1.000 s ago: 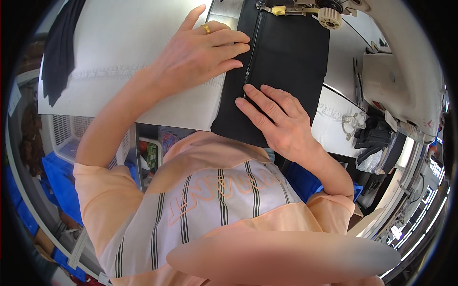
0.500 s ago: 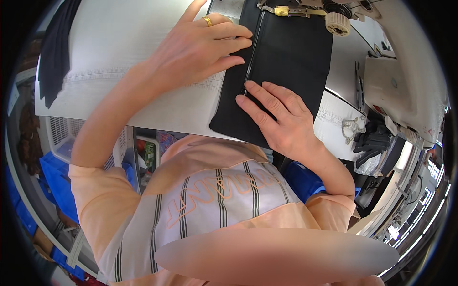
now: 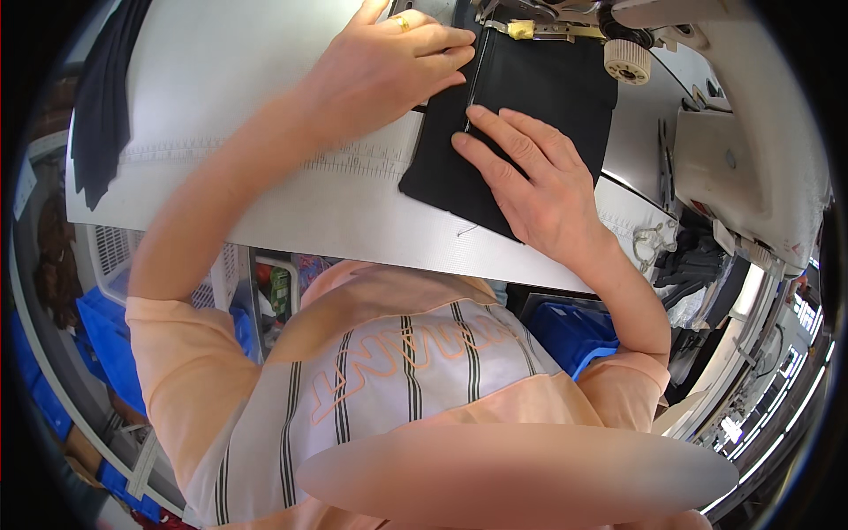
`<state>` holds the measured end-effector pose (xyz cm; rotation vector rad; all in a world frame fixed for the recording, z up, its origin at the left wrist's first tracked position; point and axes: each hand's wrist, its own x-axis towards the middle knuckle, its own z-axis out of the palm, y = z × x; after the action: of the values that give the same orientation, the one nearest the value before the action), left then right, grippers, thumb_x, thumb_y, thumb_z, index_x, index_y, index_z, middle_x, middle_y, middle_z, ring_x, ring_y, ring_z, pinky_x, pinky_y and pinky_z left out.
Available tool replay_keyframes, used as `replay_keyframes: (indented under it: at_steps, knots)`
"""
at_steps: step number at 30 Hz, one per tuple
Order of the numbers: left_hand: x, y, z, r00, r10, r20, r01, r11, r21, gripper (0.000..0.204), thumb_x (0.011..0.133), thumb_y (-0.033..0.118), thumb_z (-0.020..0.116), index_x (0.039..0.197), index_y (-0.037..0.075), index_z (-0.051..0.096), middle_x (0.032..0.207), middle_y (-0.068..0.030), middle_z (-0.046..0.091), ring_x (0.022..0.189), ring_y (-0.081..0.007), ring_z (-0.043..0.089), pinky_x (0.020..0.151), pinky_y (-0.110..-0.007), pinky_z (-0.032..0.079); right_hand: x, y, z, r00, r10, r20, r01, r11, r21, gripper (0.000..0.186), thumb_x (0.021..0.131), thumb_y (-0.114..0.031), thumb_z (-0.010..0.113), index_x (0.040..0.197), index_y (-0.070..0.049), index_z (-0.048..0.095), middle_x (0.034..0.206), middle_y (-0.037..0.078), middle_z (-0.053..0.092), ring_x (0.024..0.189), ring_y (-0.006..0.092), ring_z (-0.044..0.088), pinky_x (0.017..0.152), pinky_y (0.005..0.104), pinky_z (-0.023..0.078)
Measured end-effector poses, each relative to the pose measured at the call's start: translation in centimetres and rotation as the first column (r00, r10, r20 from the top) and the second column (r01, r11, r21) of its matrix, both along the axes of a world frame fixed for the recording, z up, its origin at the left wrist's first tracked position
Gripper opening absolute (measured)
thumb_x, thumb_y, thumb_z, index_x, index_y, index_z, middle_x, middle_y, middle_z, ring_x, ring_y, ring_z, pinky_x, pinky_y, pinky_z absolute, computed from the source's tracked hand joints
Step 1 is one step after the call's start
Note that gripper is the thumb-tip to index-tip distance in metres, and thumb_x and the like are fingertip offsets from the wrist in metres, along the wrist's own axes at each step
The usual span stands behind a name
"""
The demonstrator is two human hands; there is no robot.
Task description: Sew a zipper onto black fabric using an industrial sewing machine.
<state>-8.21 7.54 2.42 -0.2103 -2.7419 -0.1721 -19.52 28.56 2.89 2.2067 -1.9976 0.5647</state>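
Observation:
A black fabric panel [image 3: 556,93] lies on the white sewing table, its far end under the sewing machine's presser foot area [image 3: 496,26]. A thin shiny strip [image 3: 478,84] runs lengthwise along the fabric toward the machine. My left hand [image 3: 393,62], with a ring on one finger, rests flat at the fabric's left edge, its fingertips just left of the strip. My right hand [image 3: 539,172] lies spread on the fabric, with index finger and thumb at the strip's near part. A loose thread [image 3: 468,231] hangs off the fabric's near edge.
The sewing machine [image 3: 751,159] with its ridged knob [image 3: 627,62] stands at right. Dark fabric pieces [image 3: 110,97] hang over the table's left side. A white basket [image 3: 115,256] and blue bins [image 3: 110,344] sit below. A small chain-like item [image 3: 654,243] lies at right.
The black fabric has moved away from me, toward the machine. Both hands have slid forward with it. The fabric's near edge now lies farther from my body.

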Motion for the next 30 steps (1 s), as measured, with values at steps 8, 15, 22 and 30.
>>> replay_keyframes:
  at_steps: [8,15,22,30]
  knots:
    - [0.3,0.6,-0.4,0.998,0.069,-0.015,-0.069,0.998,0.013,0.033,0.086,0.024,0.067,0.113,0.006,0.066,0.122,-0.0059,0.064,0.104,-0.0202,0.06,0.084,-0.037,0.046,-1.5,-1.2,-0.3,1.0,-0.024,-0.02,0.023,1.0,-0.018,0.043,0.072,-0.006,0.069,0.114,-0.016,0.068,0.126,0.001,0.062,0.109,0.0223,0.059,0.089,0.0351,0.05]
    - [0.0,0.7,-0.6,0.994,0.096,-0.048,-0.091,0.992,0.091,0.028,0.085,0.024,0.068,0.106,0.006,0.069,0.12,-0.0053,0.064,0.102,-0.0188,0.06,0.083,-0.035,0.046,-3.1,-2.4,-0.5,0.999,-0.01,-0.048,0.008,0.998,-0.055,0.046,0.074,-0.008,0.071,0.118,-0.017,0.065,0.127,0.0,0.061,0.11,0.022,0.059,0.089,0.0345,0.05]
    - [0.4,0.5,-0.2,0.999,0.023,0.041,-0.029,0.988,0.149,0.032,0.086,0.028,0.069,0.108,0.004,0.07,0.119,-0.0065,0.064,0.104,-0.0181,0.059,0.086,-0.036,0.044,-5.4,-3.1,-1.4,0.999,0.023,-0.031,-0.024,0.998,-0.057,0.043,0.078,-0.011,0.07,0.12,-0.017,0.064,0.13,0.001,0.06,0.11,0.0219,0.06,0.09,0.035,0.05]
    - [-0.6,-0.2,-0.1,0.999,0.021,-0.03,-0.012,0.967,0.253,0.032,0.085,0.021,0.07,0.108,-0.001,0.068,0.112,-0.0125,0.066,0.095,-0.0253,0.063,0.083,-0.034,0.05,-4.3,-3.1,1.6,0.911,-0.067,0.408,0.117,0.988,-0.098,0.03,0.091,-0.014,0.064,0.121,-0.012,0.063,0.114,0.008,0.068,0.088,0.0175,0.067,0.073,0.0293,0.053]
